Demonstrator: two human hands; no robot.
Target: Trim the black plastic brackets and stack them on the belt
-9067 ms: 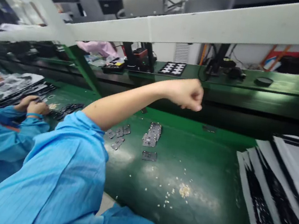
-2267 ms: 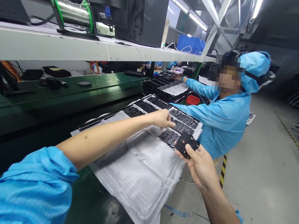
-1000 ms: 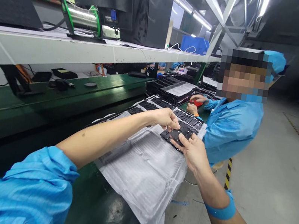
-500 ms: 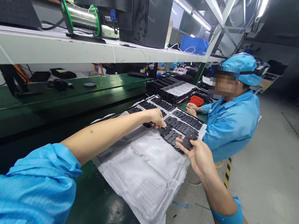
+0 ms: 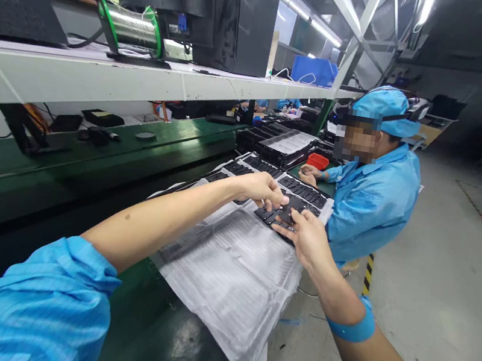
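My left hand (image 5: 267, 189) is closed in a pinch over the tray, its fingertips at the edge of a flat black part (image 5: 294, 206). My right hand (image 5: 311, 235) grips flat black parts between thumb and fingers; the overlap hides how many. The two hands are close together. Beneath them lies a tray (image 5: 286, 179) with rows of similar small black parts in white-edged sections. A white translucent sheet (image 5: 226, 276) covers the near side and hangs over the bench edge.
A co-worker in blue (image 5: 377, 190) sits beyond the tray at right. Stacked black trays (image 5: 274, 143) and a red bin (image 5: 317, 161) stand behind. Along the left runs a green bench (image 5: 174, 139), under a white shelf (image 5: 146, 83) with a wire spool (image 5: 132, 29).
My left hand has moved right, from the tray's parts to my right hand. My right hand has shifted slightly left, and the black parts now meet between both hands.
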